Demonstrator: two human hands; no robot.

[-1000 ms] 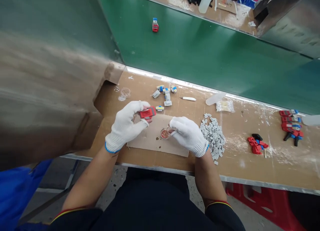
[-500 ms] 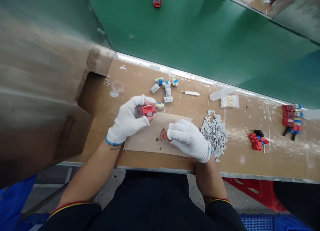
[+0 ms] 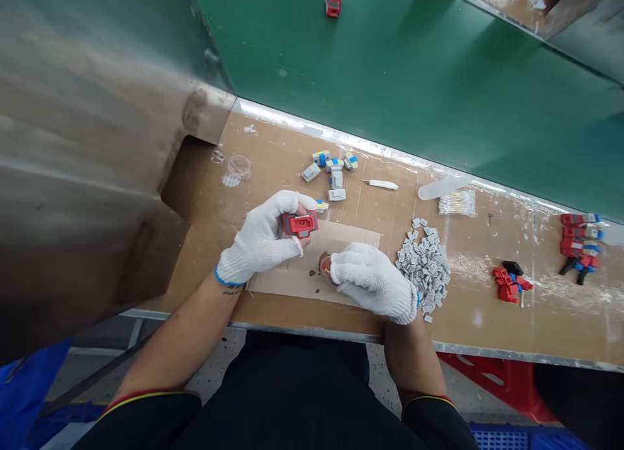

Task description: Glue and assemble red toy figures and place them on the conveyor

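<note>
My left hand (image 3: 260, 238), in a white knitted glove with a blue cuff edge, holds a red-and-grey plastic toy part (image 3: 300, 225) with a rectangular recess facing up. My right hand (image 3: 373, 277), gloved the same way, is closed at a small round reddish-brown dish or stain (image 3: 324, 263). Whatever its fingertips pinch is hidden. Both hands are over a flat cardboard sheet (image 3: 283, 281). Beside my right hand lies a heap of small grey plastic pieces (image 3: 425, 268). Just beyond my left fingertips sit several grey, blue and yellow blocks (image 3: 336, 180).
A white-handled knife-like tool (image 3: 381, 185) and a bag of cotton swabs (image 3: 457, 203) lie farther back. Red toy parts (image 3: 509, 284) and assembled red pieces (image 3: 578, 235) are on the right. A metal panel (image 3: 97, 144) rises at left; a green surface (image 3: 390, 79) runs behind, carrying another red piece (image 3: 333, 4).
The view has shifted slightly, so most things appear a little farther right. My left hand has tilted the red-and-grey part slightly. My right hand remains at the reddish-brown spot.
</note>
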